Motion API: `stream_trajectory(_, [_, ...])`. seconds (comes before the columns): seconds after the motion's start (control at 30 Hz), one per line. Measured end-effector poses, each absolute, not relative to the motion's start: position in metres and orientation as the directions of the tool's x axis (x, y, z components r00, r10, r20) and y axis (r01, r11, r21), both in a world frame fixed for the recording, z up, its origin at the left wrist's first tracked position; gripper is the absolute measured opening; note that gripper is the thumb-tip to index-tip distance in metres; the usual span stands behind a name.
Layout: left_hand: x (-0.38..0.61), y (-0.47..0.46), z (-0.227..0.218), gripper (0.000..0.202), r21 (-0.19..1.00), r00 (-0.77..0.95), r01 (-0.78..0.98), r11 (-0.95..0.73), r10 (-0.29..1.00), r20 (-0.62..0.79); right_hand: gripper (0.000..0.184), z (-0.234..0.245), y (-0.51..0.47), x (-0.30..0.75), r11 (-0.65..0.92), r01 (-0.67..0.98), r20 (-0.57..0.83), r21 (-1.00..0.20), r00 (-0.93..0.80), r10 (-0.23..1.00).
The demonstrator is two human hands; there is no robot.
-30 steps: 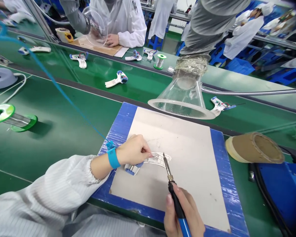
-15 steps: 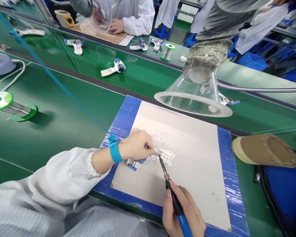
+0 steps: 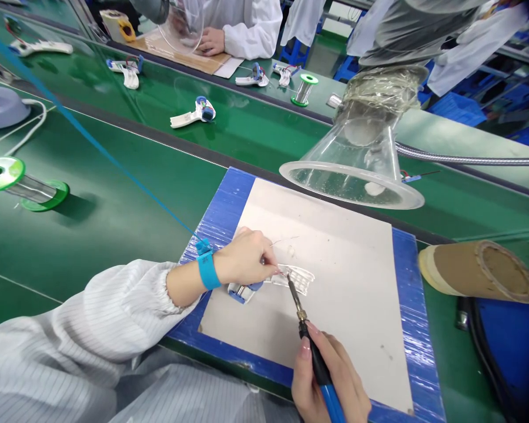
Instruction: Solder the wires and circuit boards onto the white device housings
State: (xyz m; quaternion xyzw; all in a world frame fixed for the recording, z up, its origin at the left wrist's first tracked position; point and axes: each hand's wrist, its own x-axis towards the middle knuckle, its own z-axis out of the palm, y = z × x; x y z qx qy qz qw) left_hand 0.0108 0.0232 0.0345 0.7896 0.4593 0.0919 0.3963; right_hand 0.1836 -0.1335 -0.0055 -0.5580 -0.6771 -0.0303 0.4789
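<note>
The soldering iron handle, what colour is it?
The soldering iron handle is black at the front and blue towards the back, clearest in the head view.

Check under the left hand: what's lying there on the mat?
The left hand rests over a white plastic piece with a blue end, lying on the grey mat. The hand covers the piece's middle, so that section cannot be seen.
</note>
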Motion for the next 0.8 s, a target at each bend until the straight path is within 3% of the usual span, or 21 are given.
stream_trajectory(0.8, [0.012,0.016,0.02,0.012,0.784,0.453,0.59,-0.194,0.883,-0.122,0.037,-0.01,-0.128,0.187,0.374,0.788,0.679,-0.489,0.074,0.731])
